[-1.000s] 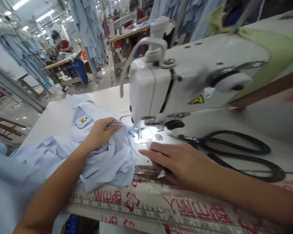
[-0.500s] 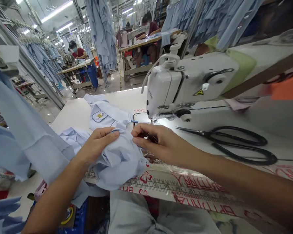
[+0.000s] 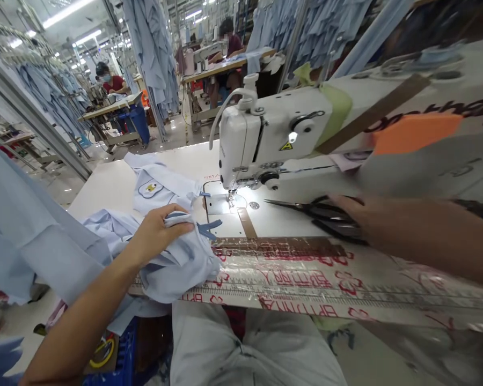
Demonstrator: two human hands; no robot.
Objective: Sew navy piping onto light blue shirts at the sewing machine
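Observation:
My left hand (image 3: 160, 231) is shut on a fold of a pale blue shirt (image 3: 173, 273), which lies bunched on the white sewing table (image 3: 104, 187) in front of the sewing machine. An embroidered badge (image 3: 149, 188) shows on the shirt's pocket, and a small dark blue strip (image 3: 207, 229) sticks out beside my fingers. My right hand (image 3: 346, 212) grips the black-handled tailor's shears (image 3: 306, 210), whose blades point left. The white industrial sewing machine (image 3: 257, 134) stands behind them, its lit needle area (image 3: 231, 198) bare of cloth.
A printed measuring tape (image 3: 290, 292) runs along the table's near edge. Pale blue shirts (image 3: 32, 236) hang at left, with a blue crate (image 3: 121, 359) below. Co-workers (image 3: 112, 78) sit at other machines in the background. An orange tag (image 3: 416, 133) lies at upper right.
My right hand has left the shirt and moved right onto the shears, which now lie further left and are held. My left hand keeps hold of the shirt.

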